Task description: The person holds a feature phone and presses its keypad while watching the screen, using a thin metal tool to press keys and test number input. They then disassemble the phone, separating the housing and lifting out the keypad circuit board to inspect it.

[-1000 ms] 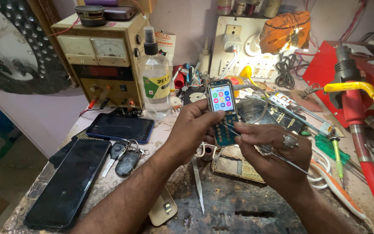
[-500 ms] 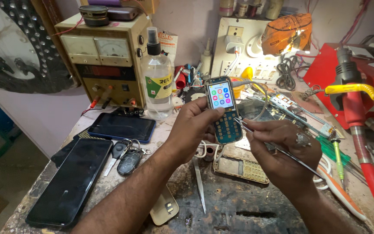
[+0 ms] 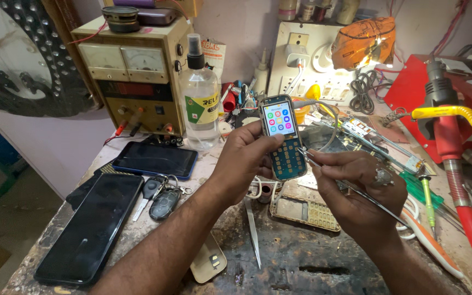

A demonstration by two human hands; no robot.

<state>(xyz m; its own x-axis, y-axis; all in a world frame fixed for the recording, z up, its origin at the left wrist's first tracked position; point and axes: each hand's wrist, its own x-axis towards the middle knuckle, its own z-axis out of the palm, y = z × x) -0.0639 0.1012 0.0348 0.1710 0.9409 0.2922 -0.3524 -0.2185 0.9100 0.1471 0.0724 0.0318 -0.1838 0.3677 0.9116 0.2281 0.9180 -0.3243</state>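
Observation:
My left hand (image 3: pixel 242 161) grips a small keypad phone (image 3: pixel 281 136) upright above the bench; its screen is lit with coloured icons and its keypad contacts are bare. My right hand (image 3: pixel 356 183), with a ring on one finger, pinches thin metal tweezers (image 3: pixel 350 188) whose tip touches the right edge of the phone near the keypad. A loose phone housing with keypad (image 3: pixel 307 210) lies on the bench under my hands. A second pair of tweezers (image 3: pixel 253 232) lies below my left wrist.
A large black phone (image 3: pixel 91 226), a dark tablet-like phone (image 3: pixel 155 159) and a key bunch (image 3: pixel 159 196) lie at left. A power supply box (image 3: pixel 132 76) and spray bottle (image 3: pixel 200 101) stand behind. A hot-air tool with yellow hose (image 3: pixel 465 142), a green screwdriver (image 3: pixel 426 196) and cables crowd the right.
Both hands have shifted slightly, the phone now held a bit more upright and the tweezers' tip brought against its right edge. Nothing on the bench has moved.

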